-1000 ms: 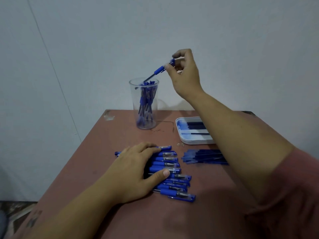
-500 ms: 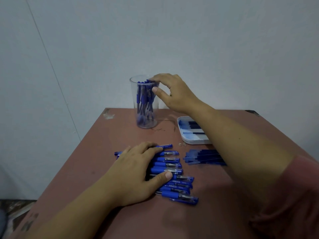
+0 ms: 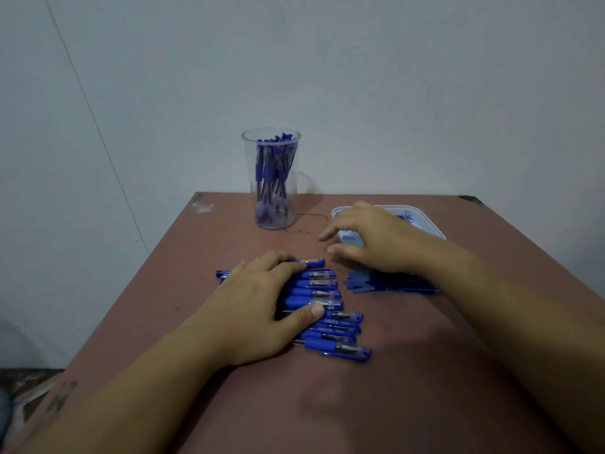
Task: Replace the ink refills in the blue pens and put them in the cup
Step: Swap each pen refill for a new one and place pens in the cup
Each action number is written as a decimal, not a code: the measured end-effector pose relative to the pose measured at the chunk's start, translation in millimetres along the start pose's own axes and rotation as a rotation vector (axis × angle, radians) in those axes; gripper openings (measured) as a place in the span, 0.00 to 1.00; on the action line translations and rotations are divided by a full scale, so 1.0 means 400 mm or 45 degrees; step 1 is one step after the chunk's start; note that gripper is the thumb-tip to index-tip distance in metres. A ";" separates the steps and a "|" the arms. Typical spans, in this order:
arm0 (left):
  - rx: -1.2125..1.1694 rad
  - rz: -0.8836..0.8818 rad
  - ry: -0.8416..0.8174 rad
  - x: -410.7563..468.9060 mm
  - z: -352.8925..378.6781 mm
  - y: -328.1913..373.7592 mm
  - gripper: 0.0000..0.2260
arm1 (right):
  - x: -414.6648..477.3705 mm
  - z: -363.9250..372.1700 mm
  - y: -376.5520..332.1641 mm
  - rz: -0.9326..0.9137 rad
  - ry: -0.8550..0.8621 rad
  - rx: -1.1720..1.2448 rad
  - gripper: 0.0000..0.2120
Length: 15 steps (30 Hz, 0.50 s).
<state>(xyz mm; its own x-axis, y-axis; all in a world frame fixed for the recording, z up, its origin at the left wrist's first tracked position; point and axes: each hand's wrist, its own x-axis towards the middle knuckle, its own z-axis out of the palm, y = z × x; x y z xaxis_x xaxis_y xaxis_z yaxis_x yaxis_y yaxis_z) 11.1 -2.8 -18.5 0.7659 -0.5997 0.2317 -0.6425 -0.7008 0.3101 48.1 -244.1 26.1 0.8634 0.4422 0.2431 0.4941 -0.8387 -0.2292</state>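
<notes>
Now the right hand (image 3: 376, 239), empty and spread, is back from the cup (image 3: 271, 178), one pen delivered, while the left hand (image 3: 258, 303) lies flat on the pens (image 3: 324, 301).

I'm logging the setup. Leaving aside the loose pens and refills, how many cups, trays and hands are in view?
Clear cup, with pens in it: 1
White tray: 1
Hands: 2, the left hand flat on the row of pens and the right hand empty over the tray
Total: 4
</notes>
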 end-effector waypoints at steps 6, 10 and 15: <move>-0.006 -0.002 0.006 0.001 0.001 0.000 0.36 | 0.007 0.037 -0.010 -0.007 -0.071 -0.105 0.12; 0.004 0.001 0.012 0.001 0.000 0.001 0.36 | 0.011 0.035 -0.030 -0.038 -0.153 -0.254 0.14; -0.012 0.017 0.049 0.002 -0.001 0.002 0.35 | 0.001 0.035 -0.044 -0.004 -0.080 -0.194 0.11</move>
<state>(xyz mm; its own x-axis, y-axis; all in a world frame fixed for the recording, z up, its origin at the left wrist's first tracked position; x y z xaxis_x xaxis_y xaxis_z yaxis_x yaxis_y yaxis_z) 11.1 -3.7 -17.6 0.7575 -0.5937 0.2714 -0.6528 -0.6888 0.3153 41.1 -224.9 16.8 0.8691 0.4596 0.1828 0.4793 -0.8739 -0.0816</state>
